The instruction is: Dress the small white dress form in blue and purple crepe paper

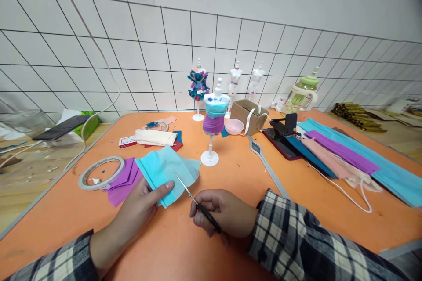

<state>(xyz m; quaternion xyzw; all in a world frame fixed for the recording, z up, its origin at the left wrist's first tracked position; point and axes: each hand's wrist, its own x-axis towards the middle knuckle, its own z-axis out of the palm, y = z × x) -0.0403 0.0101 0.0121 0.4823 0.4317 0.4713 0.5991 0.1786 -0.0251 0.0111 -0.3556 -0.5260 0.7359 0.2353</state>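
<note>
My left hand point(148, 199) pinches a light blue sheet of crepe paper point(161, 164), thumb on top, holding it above the orange table. In my right hand point(224, 210) is a pair of scissors point(205, 216) with black handles. Its blades point up and left and lie against the right part of the blue sheet; whether they are parted I cannot tell. Just behind the sheet stands a small white mannequin point(211, 156) on a round base, wrapped in light blue and purple. Purple crepe paper point(127, 180) lies beside my left hand, partly under a roll of tape point(85, 181).
Farther back are a mannequin with dark blue decorations point(198, 83), a cardboard box point(245, 112), and a pink bowl point(234, 126). Strips of coloured paper point(343, 151) and a phone point(280, 144) lie to the right. A green-lidded bottle point(300, 94) stands behind them.
</note>
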